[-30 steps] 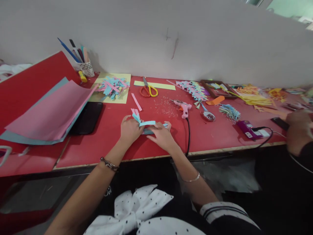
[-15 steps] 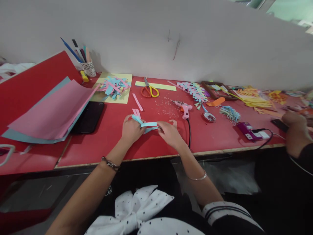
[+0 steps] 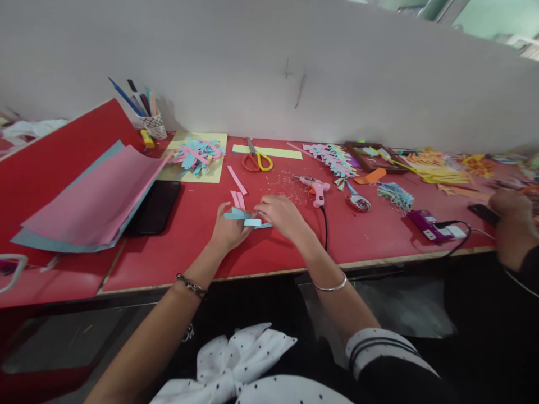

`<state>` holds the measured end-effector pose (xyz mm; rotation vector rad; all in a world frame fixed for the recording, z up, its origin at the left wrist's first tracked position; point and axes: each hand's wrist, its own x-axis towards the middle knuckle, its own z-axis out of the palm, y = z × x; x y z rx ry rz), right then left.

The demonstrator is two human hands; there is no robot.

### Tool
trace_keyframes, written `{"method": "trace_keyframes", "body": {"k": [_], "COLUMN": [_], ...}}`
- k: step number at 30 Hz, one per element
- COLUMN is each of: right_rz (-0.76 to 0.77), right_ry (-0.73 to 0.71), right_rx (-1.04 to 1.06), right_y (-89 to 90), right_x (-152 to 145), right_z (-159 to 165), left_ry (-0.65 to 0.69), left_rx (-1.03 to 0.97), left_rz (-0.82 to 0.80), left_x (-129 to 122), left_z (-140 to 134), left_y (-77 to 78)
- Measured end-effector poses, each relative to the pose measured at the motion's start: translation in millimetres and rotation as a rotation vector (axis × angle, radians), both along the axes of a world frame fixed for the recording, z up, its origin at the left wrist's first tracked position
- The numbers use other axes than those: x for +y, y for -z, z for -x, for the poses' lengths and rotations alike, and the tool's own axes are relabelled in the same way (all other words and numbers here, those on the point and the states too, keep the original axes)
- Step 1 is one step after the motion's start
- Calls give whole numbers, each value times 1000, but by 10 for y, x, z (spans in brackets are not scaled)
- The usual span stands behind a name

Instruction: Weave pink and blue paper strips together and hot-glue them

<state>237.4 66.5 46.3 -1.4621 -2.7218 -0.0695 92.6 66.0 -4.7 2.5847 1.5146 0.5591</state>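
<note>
Left hand (image 3: 227,231) partly hidden behind blue strips (image 3: 252,223); co-worker's arm (image 3: 514,241) cut off.

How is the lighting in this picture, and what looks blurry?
Head view: soft light on the red table, a faint shadow on the wall beside the cup, darkness below the table; head view again: the other person's hand looks smeared, the blue strips clearer.

The scene is dimly, evenly lit. The wall (image 3: 236,67) is greyed, and a faint shadow is cast beside the cup (image 3: 155,127). The table (image 3: 357,238) is paled by soft sheen rightward; below it, detail is lost in darkness. Edges are stretched; the strips (image 3: 252,223) are slightly blurred.
</note>
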Motion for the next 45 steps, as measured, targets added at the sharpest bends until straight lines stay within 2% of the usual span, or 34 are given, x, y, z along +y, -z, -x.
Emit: {"method": "trace_keyframes", "body": {"k": [6,11,14,16,17,22,26,33,40,45], "right_rz": [45,93,129,191,201,248,283,325,383,371], "right_ry": [-28,-61,52,244,296,350,365,423,483,478], "right_rx": [14,214,423,520,516,493,516,649,805,891], "right_y": [-11,-3,46,130,187,451,503,461,320,220], "right_x": [16,170,450,681,792,1105,1114,1097,1001,880], "right_z": [89,42,45,111,161,416,453,302,19,-133], "left_ry": [-61,-75,-58,-66,-74,-77,-92,-98,-92,-94], "left_rx": [-1,-24,-44,-33,-24,-14,-17,-25,-37,-28], "left_rz": [21,28,32,42,44,68,51,68,55,35], "left_x": [-19,-12,-21,-30,-34,-45,-45,-40,-35,-30], "left_z": [-21,-24,-25,-26,-27,-22,-20,-19,-18,-9], "left_y": [-6,16,-5,-23,-30,-43,-34,-20,-14,1]}}
